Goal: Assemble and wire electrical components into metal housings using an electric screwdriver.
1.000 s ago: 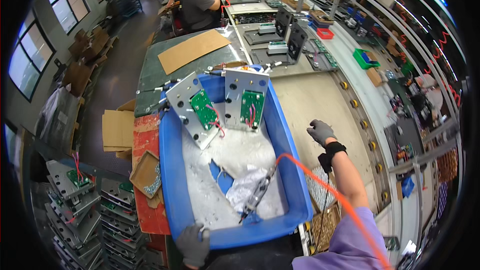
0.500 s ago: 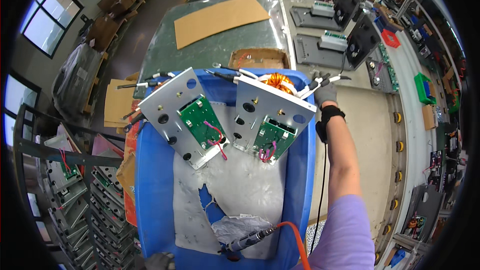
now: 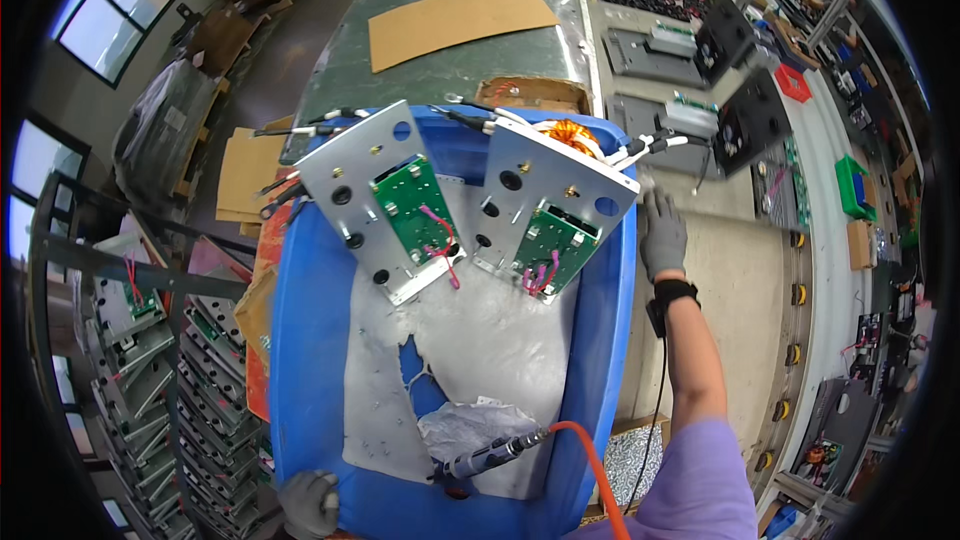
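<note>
A blue plastic bin stands in front of me. Two silvery metal plates, the left plate and the right plate, lean at its far end. Each carries a green circuit board with pink wires, and black and white cable ends stick out behind. A copper coil shows behind the right plate. My left hand, in a grey glove, is curled over the bin's near left corner. My right hand, also gloved, is beside the right rim, fingers stretched out and holding nothing. A screwdriver-like power tool with an orange hose lies in the bin.
Torn grey sheeting and crumpled film line the bin. Beyond it, a green table holds a cardboard sheet. Racked metal plates stand at left. A conveyor with black housings runs along the right.
My right hand has drawn back toward me from the cable ends at the right plate. The left hand shows more fully at the bin's near corner. The whole view has shifted slightly.
</note>
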`<state>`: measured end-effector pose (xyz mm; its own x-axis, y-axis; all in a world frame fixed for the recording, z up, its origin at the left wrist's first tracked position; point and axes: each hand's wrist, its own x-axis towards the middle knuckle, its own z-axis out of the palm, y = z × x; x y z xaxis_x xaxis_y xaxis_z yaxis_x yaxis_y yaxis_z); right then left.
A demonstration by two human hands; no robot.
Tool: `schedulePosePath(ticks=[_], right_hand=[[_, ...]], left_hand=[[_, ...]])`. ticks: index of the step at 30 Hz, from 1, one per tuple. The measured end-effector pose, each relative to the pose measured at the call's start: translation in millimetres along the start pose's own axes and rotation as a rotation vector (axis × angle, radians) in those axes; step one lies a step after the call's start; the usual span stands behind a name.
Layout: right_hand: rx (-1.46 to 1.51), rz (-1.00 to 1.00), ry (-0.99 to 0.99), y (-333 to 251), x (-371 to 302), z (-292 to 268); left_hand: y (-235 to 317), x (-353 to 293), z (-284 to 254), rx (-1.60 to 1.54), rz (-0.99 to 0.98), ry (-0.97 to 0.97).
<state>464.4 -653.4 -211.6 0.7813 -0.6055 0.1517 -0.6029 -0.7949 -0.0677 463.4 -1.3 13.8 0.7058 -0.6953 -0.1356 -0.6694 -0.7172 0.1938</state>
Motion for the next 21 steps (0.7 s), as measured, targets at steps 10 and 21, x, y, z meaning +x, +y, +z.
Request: schedulePosePath(ticks=[10,21], right_hand=[[0.278,0.181,-0.191,-10,-209,-41],[0.372,0.660,-0.600,-51,-420,-140]], left_hand=[[-5,-5,-4,-0.087,-0.022,0.069],[-36,-10,-20,-0.540,0.167,0.112]])
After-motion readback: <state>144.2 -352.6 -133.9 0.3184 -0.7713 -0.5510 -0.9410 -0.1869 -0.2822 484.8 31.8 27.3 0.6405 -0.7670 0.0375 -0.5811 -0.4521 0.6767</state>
